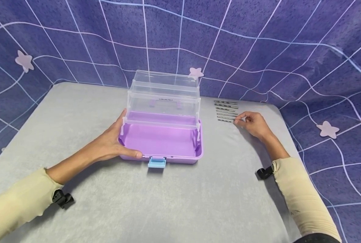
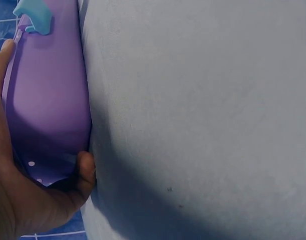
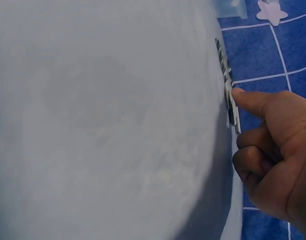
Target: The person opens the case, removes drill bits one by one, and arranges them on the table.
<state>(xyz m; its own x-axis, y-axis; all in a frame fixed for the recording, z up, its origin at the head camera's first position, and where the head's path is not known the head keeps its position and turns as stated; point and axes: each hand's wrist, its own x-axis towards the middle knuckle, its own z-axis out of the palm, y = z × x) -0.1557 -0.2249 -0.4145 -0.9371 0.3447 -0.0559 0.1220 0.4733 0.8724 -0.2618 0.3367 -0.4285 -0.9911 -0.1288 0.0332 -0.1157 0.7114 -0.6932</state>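
An opened purple toolbox [image 1: 180, 160] with clear folding trays [image 1: 165, 91] stands on the table, its light blue latch [image 1: 157, 163] hanging at the front. My left hand [image 1: 107, 143] grips its left end, thumb along the front rim and the other fingers around the side; the left wrist view shows a fingertip [image 2: 85, 162] low against the end wall. To the right of the box lie several metal drill bits [image 1: 226, 106] in a column. With thumb and index finger, my right hand [image 1: 253, 125] pinches the shank end of the nearest drill bit [image 1: 224, 120].
The grey-covered table [image 1: 174, 202] ends at a blue grid-patterned cloth [image 1: 168, 33] behind and at the sides. Pale star shapes [image 1: 327, 130] decorate the cloth. A dark spiral-shaped item [image 1: 165, 99] shows through the clear trays.
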